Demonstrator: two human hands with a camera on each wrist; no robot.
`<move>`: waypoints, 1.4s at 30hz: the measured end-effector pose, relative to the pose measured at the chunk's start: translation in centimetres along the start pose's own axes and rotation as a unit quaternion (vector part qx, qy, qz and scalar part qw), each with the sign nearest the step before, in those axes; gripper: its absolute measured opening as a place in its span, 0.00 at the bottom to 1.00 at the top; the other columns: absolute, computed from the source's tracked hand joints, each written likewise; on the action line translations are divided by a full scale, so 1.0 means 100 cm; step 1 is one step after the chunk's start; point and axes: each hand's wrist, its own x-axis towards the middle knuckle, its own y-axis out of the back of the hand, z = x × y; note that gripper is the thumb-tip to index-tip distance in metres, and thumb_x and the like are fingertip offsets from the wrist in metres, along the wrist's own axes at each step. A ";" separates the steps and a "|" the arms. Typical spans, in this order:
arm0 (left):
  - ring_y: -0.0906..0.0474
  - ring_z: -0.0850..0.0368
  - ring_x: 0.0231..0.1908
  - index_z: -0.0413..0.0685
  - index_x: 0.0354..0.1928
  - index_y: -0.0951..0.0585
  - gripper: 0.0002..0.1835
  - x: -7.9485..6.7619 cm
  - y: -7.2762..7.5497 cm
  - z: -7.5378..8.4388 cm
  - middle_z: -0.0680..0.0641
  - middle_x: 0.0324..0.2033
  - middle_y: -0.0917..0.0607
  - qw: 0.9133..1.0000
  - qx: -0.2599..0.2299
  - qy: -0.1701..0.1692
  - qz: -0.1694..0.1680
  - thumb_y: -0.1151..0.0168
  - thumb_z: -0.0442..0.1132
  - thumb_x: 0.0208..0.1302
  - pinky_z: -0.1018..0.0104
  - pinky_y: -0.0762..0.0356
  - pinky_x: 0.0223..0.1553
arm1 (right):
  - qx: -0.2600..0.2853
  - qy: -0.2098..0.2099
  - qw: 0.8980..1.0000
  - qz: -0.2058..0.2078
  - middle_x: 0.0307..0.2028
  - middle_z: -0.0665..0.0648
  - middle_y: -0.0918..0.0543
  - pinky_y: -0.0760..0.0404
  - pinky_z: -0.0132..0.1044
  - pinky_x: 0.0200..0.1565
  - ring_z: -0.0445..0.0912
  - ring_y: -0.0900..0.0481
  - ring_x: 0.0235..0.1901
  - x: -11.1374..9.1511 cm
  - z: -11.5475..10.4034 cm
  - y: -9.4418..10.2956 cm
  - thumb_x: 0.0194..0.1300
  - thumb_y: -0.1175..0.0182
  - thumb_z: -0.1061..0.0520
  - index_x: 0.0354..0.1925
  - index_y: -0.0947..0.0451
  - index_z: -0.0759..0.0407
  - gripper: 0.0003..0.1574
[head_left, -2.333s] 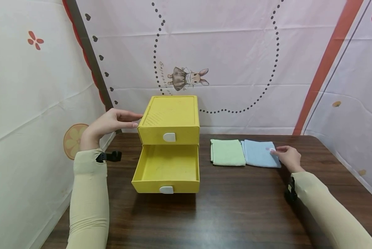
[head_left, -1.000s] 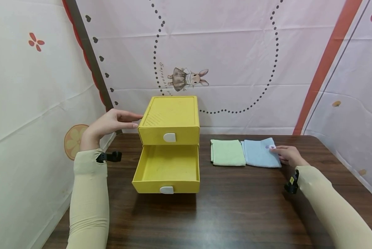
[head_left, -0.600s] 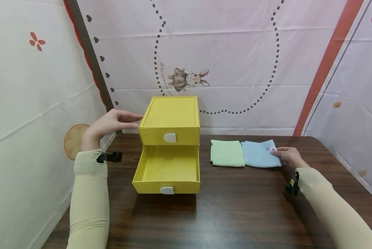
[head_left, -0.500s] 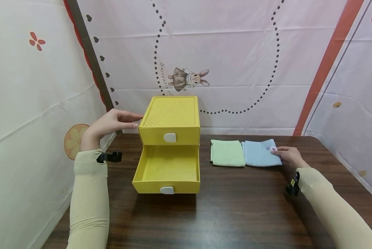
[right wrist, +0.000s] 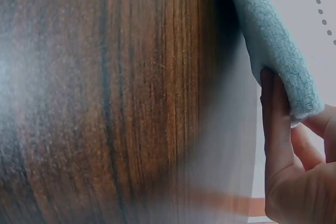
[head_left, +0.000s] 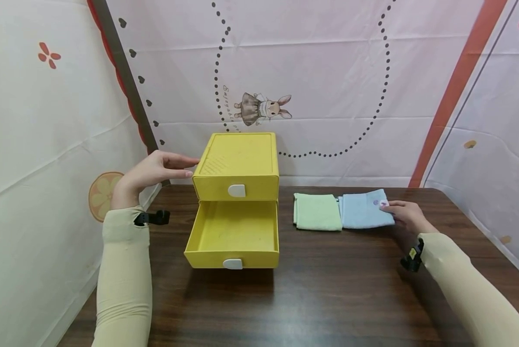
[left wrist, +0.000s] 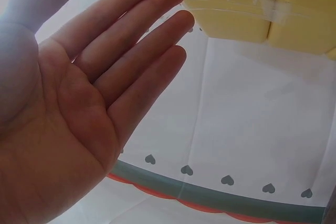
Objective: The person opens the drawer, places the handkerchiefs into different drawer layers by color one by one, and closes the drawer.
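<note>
Right of frame: the right hand [head_left: 408, 216] pinches the edge of the folded blue cloth [head_left: 364, 210]. Between this cloth and the central yellow drawer unit [head_left: 244, 153] lies the green cloth [head_left: 317, 212]; the unit's lower drawer [head_left: 207, 259] projects forward. Left of centre: the left hand [head_left: 151, 169], fingers extended, touches the unit's side.

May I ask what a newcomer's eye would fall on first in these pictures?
Probably the bright yellow drawer unit near the head view's middle, its lower drawer pulled out. Next, to its right, the blue cloth pinched in the right hand, beside a green cloth.
</note>
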 end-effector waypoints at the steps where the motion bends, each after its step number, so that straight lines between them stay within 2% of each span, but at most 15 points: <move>1: 0.28 0.56 0.51 0.49 0.54 0.25 0.25 0.000 0.000 0.000 0.50 0.50 0.22 1.000 -0.001 0.000 0.000 0.37 0.47 0.53 0.56 0.29 0.50 | 0.001 0.003 1.000 -0.003 0.52 0.65 0.31 0.22 0.31 0.36 0.36 0.27 0.30 -0.001 0.000 0.001 0.56 0.44 0.40 0.61 0.41 0.69 0.46; 4: 0.28 0.55 0.51 0.49 0.54 0.25 0.24 0.001 0.000 0.000 0.49 0.50 0.22 1.000 -0.004 0.000 -0.002 0.37 0.46 0.53 0.55 0.29 0.50 | 0.013 0.010 1.000 -0.012 0.38 0.52 0.24 0.22 0.32 0.37 0.35 0.26 0.29 -0.003 -0.002 0.003 0.57 0.44 0.41 0.61 0.42 0.70 0.45; 8: 0.28 0.54 0.52 0.50 0.54 0.25 0.24 0.001 0.001 -0.001 0.49 0.50 0.23 1.000 -0.006 0.000 -0.002 0.37 0.46 0.53 0.55 0.29 0.50 | 0.043 0.018 0.999 -0.021 0.25 0.38 0.26 0.22 0.32 0.36 0.33 0.25 0.28 -0.005 -0.003 0.006 0.57 0.42 0.44 0.62 0.44 0.71 0.45; 14: 0.28 0.56 0.51 0.51 0.54 0.25 0.25 0.001 0.001 -0.001 0.50 0.50 0.22 1.000 -0.003 0.001 0.000 0.37 0.47 0.53 0.55 0.29 0.50 | 0.055 0.023 0.998 -0.023 0.25 0.36 0.26 0.22 0.33 0.39 0.32 0.25 0.28 -0.010 -0.007 0.010 0.57 0.43 0.42 0.63 0.46 0.70 0.47; 24: 0.28 0.57 0.51 0.51 0.54 0.25 0.24 0.001 0.000 -0.002 0.51 0.50 0.22 1.000 -0.006 -0.004 -0.005 0.37 0.47 0.53 0.59 0.29 0.49 | 0.077 0.020 0.996 -0.028 0.25 0.35 0.26 0.22 0.31 0.37 0.31 0.25 0.28 -0.019 -0.010 0.014 0.56 0.43 0.41 0.64 0.49 0.69 0.50; 33: 0.28 0.56 0.52 0.50 0.54 0.25 0.25 -0.001 0.000 0.001 0.51 0.50 0.23 1.000 0.007 -0.008 -0.003 0.38 0.49 0.54 0.57 0.29 0.49 | 0.120 0.024 0.992 -0.030 0.25 0.37 0.24 0.22 0.31 0.37 0.32 0.24 0.29 -0.026 -0.012 0.016 0.55 0.42 0.41 0.59 0.41 0.63 0.42; 42: 0.28 0.54 0.52 0.49 0.55 0.26 0.25 -0.001 0.000 0.000 0.49 0.51 0.23 1.000 0.008 -0.010 -0.002 0.38 0.48 0.54 0.57 0.29 0.49 | 0.098 0.041 0.993 -0.043 0.28 0.36 0.26 0.22 0.30 0.37 0.33 0.24 0.29 -0.036 -0.017 0.021 0.54 0.44 0.38 0.64 0.50 0.66 0.51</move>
